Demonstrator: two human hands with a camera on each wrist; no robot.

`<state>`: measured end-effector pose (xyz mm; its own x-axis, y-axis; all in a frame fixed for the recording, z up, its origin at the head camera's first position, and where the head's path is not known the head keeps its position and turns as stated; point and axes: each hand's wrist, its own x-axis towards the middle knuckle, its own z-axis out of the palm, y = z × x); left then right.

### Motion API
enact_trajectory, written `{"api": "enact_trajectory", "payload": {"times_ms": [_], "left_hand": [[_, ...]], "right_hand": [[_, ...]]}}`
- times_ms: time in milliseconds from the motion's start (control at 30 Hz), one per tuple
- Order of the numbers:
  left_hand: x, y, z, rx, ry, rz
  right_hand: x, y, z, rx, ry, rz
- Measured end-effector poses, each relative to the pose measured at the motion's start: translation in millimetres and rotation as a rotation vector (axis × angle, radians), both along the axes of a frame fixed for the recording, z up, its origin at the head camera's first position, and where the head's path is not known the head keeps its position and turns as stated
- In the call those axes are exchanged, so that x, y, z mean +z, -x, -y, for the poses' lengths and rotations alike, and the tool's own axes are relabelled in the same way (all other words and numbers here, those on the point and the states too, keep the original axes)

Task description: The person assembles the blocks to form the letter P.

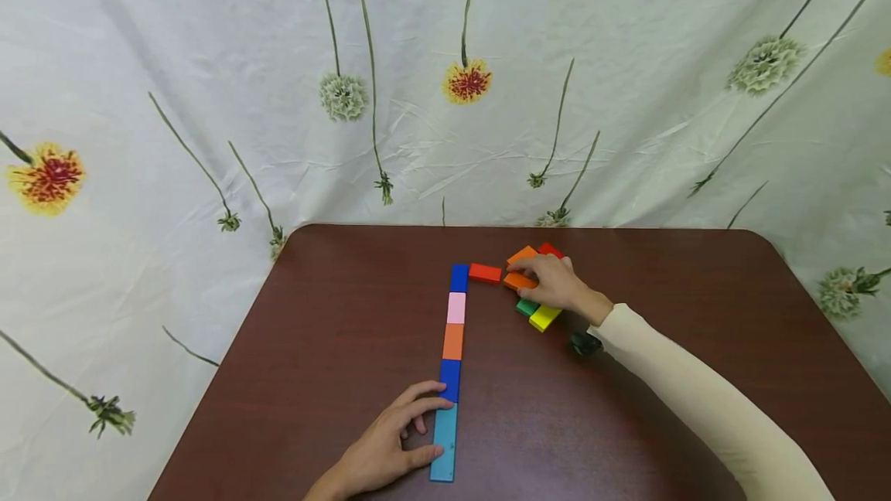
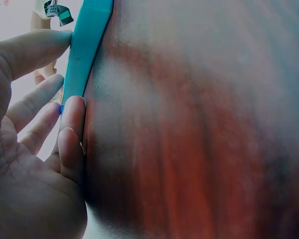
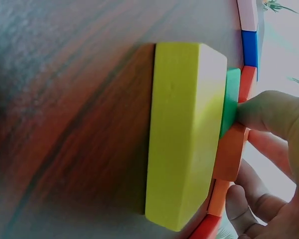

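Just right of the frame's centre, a right hand [image 1: 553, 282] pinches an oblong orange block [image 1: 517, 282] in its grip, near a smooth yellow block [image 1: 546, 318]; at lower centre, the left hand [image 1: 379, 443], grip loose, touches a flat light-blue block [image 1: 446, 427] on the wood-grain tabletop [image 1: 313, 331].

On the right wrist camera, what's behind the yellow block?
Part of a green block and an orange block show past the yellow block, with another orange block and a red block toward its lower end. Whatever it covers can't be seen.
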<state>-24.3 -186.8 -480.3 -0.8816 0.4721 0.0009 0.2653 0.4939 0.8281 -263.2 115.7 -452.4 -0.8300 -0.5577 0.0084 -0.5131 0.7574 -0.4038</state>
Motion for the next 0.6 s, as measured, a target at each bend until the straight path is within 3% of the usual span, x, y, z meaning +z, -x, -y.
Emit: {"api": "enact_trajectory", "payload": {"times_ms": [233, 600], "left_hand": [[1.0, -0.1, 0.1, -0.005, -0.021, -0.022], [0.5, 0.2, -0.9, -0.004, -0.027, -0.003]], "right_hand": [[-0.7, 1.7, 2.4, -0.005, -0.018, 0.019], [1.5, 2.6, 4.4, -0.056, -0.015, 0.044]]}}
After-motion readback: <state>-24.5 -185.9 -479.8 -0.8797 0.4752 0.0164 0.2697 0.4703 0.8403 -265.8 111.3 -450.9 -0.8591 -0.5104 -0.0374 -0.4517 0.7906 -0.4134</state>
